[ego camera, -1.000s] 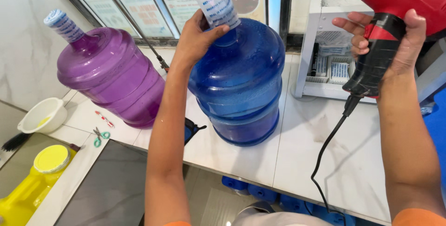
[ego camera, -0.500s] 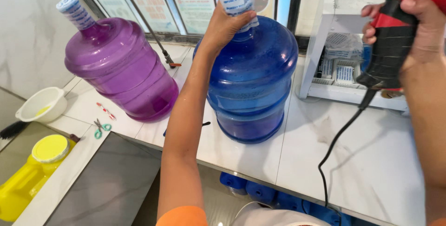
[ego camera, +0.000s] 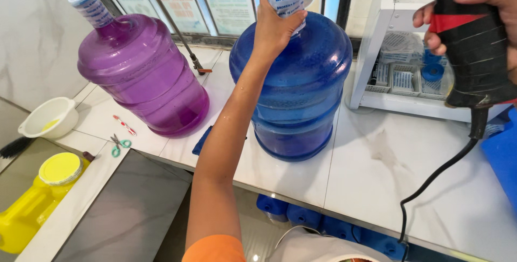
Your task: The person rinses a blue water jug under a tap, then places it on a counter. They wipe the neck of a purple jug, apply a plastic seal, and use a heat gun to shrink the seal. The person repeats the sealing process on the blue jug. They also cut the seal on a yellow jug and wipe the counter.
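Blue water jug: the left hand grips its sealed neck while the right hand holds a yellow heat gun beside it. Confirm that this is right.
Not quite. The heat gun in the right hand is red and black, not yellow, as the head view shows. The rest holds: the left hand grips the sealed neck of the blue water jug.

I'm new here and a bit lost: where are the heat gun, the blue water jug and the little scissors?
Heat gun (ego camera: 474, 63): head view, on its black taped grip.
Blue water jug (ego camera: 301, 100): head view, on the middle of its body.
Scissors (ego camera: 118, 144): head view, on the green handles, on the counter.
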### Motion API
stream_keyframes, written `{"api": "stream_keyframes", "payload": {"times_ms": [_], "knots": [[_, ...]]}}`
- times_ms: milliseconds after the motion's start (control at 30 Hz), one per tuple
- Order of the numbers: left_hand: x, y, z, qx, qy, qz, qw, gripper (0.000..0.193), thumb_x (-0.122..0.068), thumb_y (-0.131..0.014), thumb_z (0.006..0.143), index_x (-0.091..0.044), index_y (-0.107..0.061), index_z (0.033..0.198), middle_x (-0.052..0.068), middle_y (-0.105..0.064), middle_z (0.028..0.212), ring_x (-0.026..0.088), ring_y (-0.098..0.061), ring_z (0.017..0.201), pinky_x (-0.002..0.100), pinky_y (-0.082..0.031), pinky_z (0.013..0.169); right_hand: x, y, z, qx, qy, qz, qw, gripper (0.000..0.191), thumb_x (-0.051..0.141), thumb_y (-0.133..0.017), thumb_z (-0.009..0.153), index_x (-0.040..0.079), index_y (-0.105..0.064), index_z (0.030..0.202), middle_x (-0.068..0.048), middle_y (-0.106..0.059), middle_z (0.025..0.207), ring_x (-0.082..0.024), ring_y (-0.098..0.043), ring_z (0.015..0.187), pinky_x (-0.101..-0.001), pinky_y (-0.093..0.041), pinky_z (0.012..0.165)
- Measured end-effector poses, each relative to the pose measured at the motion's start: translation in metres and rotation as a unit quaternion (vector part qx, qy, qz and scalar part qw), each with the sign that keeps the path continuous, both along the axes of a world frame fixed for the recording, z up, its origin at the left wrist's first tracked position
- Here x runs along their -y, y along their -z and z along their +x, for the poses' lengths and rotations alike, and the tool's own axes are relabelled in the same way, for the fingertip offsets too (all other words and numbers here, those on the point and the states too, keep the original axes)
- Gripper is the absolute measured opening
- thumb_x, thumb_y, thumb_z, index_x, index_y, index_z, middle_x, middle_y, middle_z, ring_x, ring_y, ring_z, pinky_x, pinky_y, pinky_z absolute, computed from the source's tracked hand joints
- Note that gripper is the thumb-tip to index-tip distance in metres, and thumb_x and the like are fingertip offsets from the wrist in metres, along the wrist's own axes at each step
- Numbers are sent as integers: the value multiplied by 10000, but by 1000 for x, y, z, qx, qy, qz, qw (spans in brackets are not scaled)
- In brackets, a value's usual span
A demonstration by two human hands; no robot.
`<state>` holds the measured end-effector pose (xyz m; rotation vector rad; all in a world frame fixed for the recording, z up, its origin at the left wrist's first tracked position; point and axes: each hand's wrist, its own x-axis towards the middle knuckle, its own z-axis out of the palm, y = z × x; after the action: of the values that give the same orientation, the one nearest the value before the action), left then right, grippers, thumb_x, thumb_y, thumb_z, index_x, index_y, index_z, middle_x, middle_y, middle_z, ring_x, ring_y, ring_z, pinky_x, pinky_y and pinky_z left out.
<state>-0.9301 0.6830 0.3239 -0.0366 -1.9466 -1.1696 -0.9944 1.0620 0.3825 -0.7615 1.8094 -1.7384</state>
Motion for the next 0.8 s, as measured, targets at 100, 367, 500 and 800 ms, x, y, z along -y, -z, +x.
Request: {"api": "stream_keyframes", "payload": {"times_ms": [100, 367, 500, 800], "knots": [[-9, 0, 3, 0, -103, -43, 994, 761, -282, -903, 782, 98, -442, 1253, 277, -514, 1203, 363, -637, 1058, 407, -568, 897, 6, -1, 20, -53, 40, -24, 997, 515, 394, -542, 889, -66, -563, 1118, -191, -588, 1148, -220, -619, 857, -332, -539, 706], [-8, 3, 10, -32, -68, -61, 995, 614, -261, -867, 841, 31, -522, 1256, 201, -599, 1217, 302, -672, 1093, 397, -569, 935, 20, -18, 48, -72, 35, -84, 993, 463, 332, -549, 926, -91, -551, 1113, -225, -588, 1141, -211, -647, 827, -289, -558, 671], [1, 3, 9, -12, 27, -3, 1000, 646, -265, -858, 816, 11, -497, 1274, 159, -662, 1176, 252, -701, 1069, 370, -591, 929, 22, -21, 50, -45, 24, -98, 994, 453, 303, -556, 935, -122, -553, 1095, -232, -572, 1133, -216, -643, 839, -282, -552, 670], [50, -7, 15, 105, 240, 25, 965, 802, -269, -888, 841, -5, -457, 1464, 146, -651, 1359, 260, -616, 1309, 374, -473, 1153, 15, 0, 30, -31, 55, -131, 989, 437, 326, -556, 908, -82, -594, 1061, -248, -578, 1134, -213, -632, 815, -280, -546, 655]]}}
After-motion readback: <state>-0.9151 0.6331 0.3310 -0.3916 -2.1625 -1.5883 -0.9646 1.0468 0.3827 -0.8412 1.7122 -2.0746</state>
